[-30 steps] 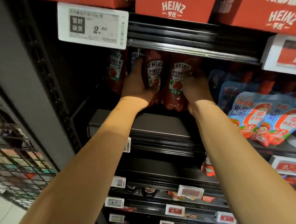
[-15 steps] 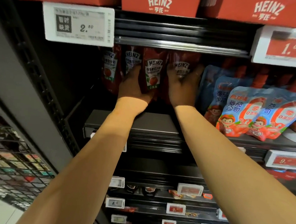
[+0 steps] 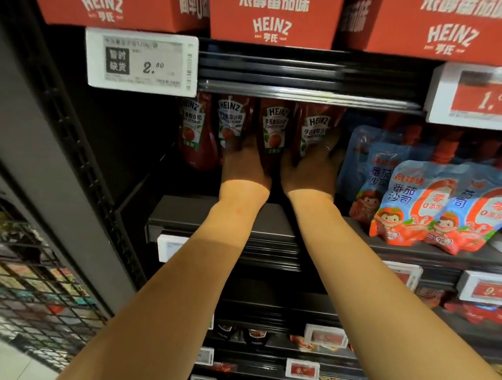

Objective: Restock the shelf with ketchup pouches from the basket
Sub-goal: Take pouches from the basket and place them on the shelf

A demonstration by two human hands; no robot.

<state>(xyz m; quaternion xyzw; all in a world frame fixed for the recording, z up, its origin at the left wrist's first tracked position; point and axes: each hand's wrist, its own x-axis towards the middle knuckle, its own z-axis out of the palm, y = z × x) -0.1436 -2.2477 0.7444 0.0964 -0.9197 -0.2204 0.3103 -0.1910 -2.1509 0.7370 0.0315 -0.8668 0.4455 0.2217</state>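
Both hands reach deep into the shelf (image 3: 224,214) — my left hand (image 3: 245,166) curls around the second ketchup pouch (image 3: 231,124), my right hand (image 3: 309,170) around the fourth pouch (image 3: 313,129) (ring visible). Four Heinz pouches stand upright in a row, beside blue sauce pouches (image 3: 413,205), under a price tag (image 3: 143,61).
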